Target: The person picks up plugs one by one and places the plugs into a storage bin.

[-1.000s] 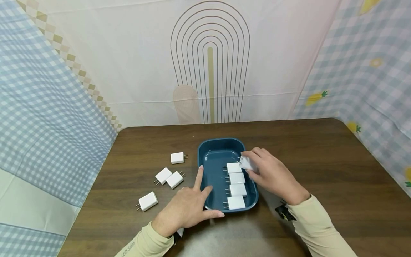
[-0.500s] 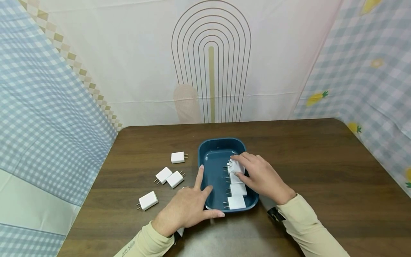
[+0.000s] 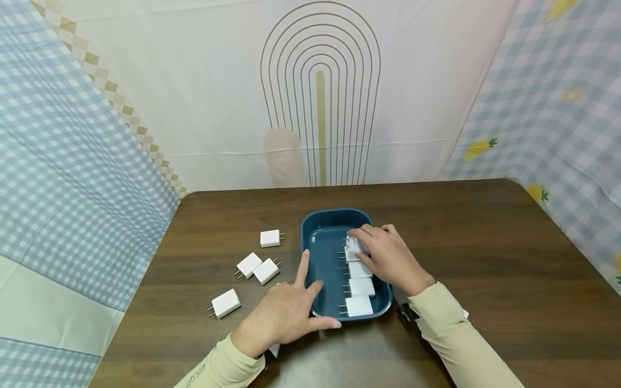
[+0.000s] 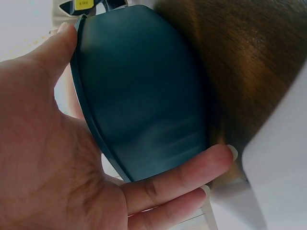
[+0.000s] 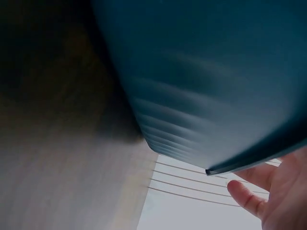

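A dark blue tray stands on the table with a column of white plug chargers along its right side, prongs pointing left. At the far end of that column my right hand pinches another white charger, partly hidden under the fingers. My left hand rests on the tray's near left corner with its fingers spread and mostly straight. In the left wrist view, the thumb touches the tray's rim and other fingers lie along its outer wall. The right wrist view mostly shows the tray's outside wall.
Several loose chargers lie left of the tray: one at the back, two touching each other, and one nearer the front. Another white object shows partly beneath the left wrist. A patterned cloth hangs behind the table.
My right hand has carried its charger left from over the tray's right rim and down to the far end of the column. My left hand stays on the tray.
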Demonstrator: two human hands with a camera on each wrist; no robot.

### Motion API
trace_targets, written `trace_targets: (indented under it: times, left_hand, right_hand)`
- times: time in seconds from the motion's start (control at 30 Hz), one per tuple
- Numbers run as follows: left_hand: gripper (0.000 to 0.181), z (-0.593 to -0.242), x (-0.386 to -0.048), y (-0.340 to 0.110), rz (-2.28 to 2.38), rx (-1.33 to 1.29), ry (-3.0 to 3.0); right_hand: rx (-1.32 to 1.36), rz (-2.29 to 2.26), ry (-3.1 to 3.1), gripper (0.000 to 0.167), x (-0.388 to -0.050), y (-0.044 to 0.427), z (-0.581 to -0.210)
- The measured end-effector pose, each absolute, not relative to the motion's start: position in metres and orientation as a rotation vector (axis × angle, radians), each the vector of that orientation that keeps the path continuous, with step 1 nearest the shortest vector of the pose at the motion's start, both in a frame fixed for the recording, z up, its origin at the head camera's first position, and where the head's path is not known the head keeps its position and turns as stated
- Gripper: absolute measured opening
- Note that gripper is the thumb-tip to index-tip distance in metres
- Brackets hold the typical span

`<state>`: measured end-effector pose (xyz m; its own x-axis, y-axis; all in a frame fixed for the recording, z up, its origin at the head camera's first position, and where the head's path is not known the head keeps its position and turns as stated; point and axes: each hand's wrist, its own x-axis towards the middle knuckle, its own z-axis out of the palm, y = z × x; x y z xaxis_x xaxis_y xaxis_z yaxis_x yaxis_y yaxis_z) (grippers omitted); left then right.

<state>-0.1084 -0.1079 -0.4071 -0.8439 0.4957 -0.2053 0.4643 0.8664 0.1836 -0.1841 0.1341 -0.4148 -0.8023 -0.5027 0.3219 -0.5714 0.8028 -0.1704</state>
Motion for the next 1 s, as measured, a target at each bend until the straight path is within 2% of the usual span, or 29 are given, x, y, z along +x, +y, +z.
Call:
trace_targets:
  times: [1.0]
  left_hand:
    - [0.092, -0.408, -0.109, -0.108, 0.200, 0.702, 2.781]
  right_hand:
    - [0.827, 0.268, -2.772, 0.045, -0.214, 0.129, -0.423]
